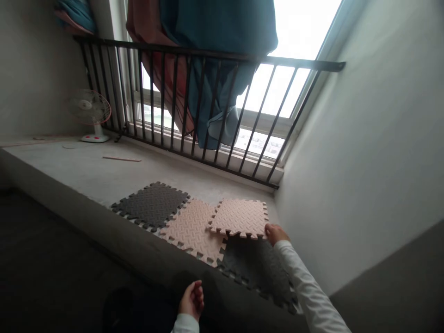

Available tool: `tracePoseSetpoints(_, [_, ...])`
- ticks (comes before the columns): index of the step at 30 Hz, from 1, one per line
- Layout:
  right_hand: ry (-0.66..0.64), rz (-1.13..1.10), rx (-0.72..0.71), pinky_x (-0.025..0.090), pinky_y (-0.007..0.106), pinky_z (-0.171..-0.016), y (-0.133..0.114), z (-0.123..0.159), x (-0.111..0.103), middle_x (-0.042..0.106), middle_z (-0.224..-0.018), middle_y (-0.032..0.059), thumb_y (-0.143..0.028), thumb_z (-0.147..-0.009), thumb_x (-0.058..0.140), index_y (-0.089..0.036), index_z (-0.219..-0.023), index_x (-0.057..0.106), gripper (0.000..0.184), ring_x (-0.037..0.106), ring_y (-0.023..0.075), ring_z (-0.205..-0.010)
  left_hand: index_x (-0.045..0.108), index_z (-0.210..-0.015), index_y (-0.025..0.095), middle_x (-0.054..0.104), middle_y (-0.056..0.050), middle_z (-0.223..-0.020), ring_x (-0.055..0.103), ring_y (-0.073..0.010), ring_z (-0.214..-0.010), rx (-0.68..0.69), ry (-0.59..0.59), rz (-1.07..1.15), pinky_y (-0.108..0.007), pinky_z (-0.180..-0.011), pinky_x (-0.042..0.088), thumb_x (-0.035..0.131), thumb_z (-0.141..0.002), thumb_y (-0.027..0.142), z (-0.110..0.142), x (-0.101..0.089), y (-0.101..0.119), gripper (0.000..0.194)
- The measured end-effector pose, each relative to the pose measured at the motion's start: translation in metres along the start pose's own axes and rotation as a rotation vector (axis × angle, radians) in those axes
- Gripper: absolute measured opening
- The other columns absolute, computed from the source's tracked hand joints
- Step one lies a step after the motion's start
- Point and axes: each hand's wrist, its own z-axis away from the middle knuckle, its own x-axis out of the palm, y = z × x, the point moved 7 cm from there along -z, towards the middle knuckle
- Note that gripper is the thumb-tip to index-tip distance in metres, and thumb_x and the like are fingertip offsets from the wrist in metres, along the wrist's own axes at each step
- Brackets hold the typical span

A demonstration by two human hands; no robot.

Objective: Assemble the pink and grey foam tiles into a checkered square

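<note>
My right hand (pixel 276 234) grips the right front corner of a beige foam mat tile (pixel 241 216) with jigsaw edges. This tile is raised and tilted, partly covering a dark grey foam tile (pixel 258 263) and the edge of another beige tile (pixel 194 226). Farther left, a second dark grey tile (pixel 154 203) adjoins that beige one on the ledge. My left hand (pixel 193 299) hangs in front of the ledge, below the tiles, its fingers curled in with nothing visible in them.
The tiles lie on a raised concrete ledge (pixel 86 169) with a front drop. A black metal railing (pixel 215 115) runs along the window, with blue and pink curtains (pixel 218 27) over it. A small fan (pixel 92 111) stands at the left; a white wall (pixel 364 138) bounds the right.
</note>
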Motion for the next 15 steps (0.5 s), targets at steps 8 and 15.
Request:
tracePoseSetpoints(8, [-0.196, -0.038, 0.266, 0.035, 0.041, -0.084, -0.020, 0.041, 0.053, 0.037, -0.128, 0.0128, -0.036, -0.075, 0.044, -0.024, -0.123, 0.037, 0.049, 0.036, 0.0272, -0.114, 0.058, -0.067, 0.016, 0.053, 0.004, -0.047, 0.045, -0.0041, -0.038, -0.014, 0.001, -0.013, -0.016, -0.040, 0.030, 0.052, -0.068, 0.019, 0.014, 0.002, 0.000, 0.006])
tracePoseSetpoints(15, [-0.204, -0.058, 0.470, 0.026, 0.059, -0.079, -0.046, 0.034, 0.107, 0.024, -0.135, 0.0183, -0.052, -0.078, 0.031, -0.032, -0.128, 0.026, 0.054, 0.023, 0.0381, -0.119, 0.059, -0.069, 0.018, 0.055, 0.004, -0.050, 0.047, -0.0045, -0.041, 0.021, 0.006, -0.044, -0.017, -0.043, 0.033, 0.055, -0.065, 0.019, 0.012, -0.010, 0.004, 0.005])
